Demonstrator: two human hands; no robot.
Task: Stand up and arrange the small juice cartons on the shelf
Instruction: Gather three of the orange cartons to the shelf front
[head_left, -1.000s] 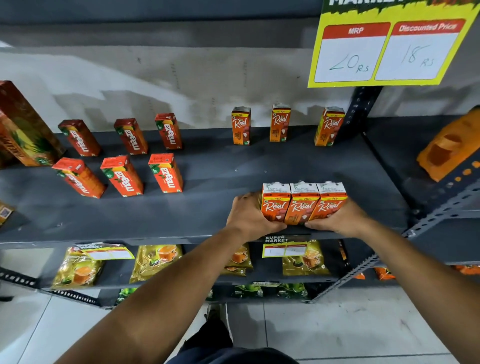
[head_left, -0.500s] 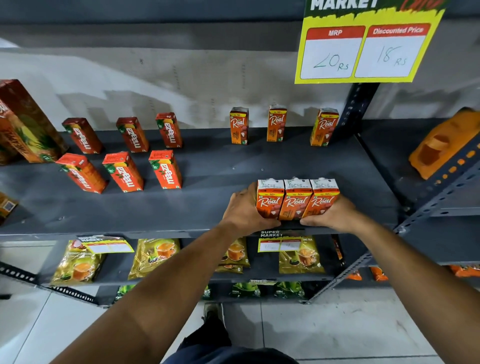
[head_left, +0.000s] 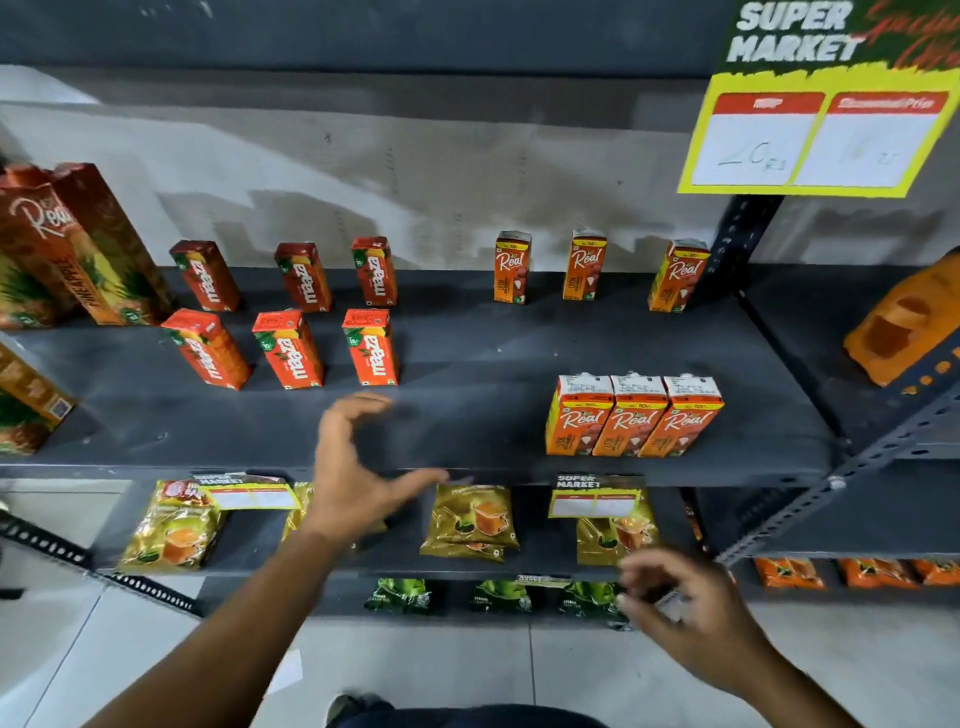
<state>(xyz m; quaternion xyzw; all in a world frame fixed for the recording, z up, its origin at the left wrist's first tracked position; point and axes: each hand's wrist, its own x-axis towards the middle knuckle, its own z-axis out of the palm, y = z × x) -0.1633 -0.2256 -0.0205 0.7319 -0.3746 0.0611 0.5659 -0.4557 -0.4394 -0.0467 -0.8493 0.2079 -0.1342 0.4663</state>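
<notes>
my left hand (head_left: 358, 488) and right hand (head_left: 691, 618) hang spread, empty; three real juice cartons (head_left: 631, 415) stand touching on the shelf (head_left: 467, 415).

We see three orange Real cartons (head_left: 631, 415) upright and touching near the dark shelf (head_left: 467, 426) front right, three more Real cartons (head_left: 587, 266) spaced along the far edge, and six red Maaza cartons (head_left: 291, 312) upright in two rows left.
</notes>
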